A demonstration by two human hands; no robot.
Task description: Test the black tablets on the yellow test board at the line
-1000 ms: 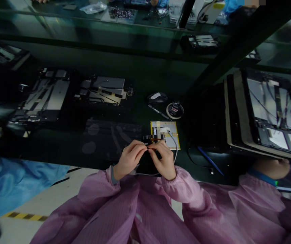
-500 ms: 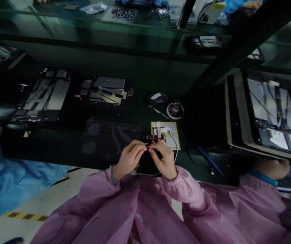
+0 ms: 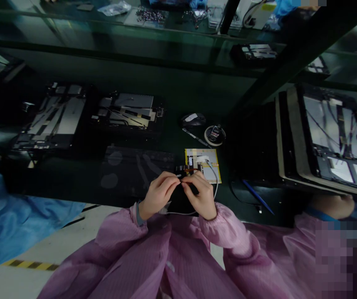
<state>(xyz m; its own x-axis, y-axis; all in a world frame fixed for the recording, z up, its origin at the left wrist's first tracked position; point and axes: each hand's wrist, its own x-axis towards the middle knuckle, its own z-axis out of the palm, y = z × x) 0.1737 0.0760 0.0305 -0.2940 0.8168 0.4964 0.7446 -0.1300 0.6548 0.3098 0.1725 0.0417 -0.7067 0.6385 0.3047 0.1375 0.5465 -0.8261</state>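
Note:
My left hand point(image 3: 161, 193) and my right hand point(image 3: 200, 194) meet fingertip to fingertip at the bench's front. Both are closed in a pinch on something small and dark, too little to name. Just beyond them lies a flat panel with yellow edges point(image 3: 213, 177), bearing a white label and a white plug. From that plug a grey cable point(image 3: 217, 185) curves down past my right hand. An orange-brown flex strip point(image 3: 191, 170) and a dark connector piece point(image 3: 180, 168) sit right above my fingertips. A dark flat mat point(image 3: 125, 166) lies beside my left hand.
Opened tablet-like units point(image 3: 56, 114) stand at left, another point(image 3: 131, 110) nearer the middle. A mouse point(image 3: 193, 120), a pen point(image 3: 195, 137) and a round roll point(image 3: 215, 136) lie behind the panel. At right are a tall stack of units point(image 3: 337, 124), a blue stick point(image 3: 257, 196) and a co-worker's arm point(image 3: 332, 207).
My hands hold the same pinch in nearly the same place. The co-worker's arm at right has shifted slightly. The panel and cable have not visibly moved.

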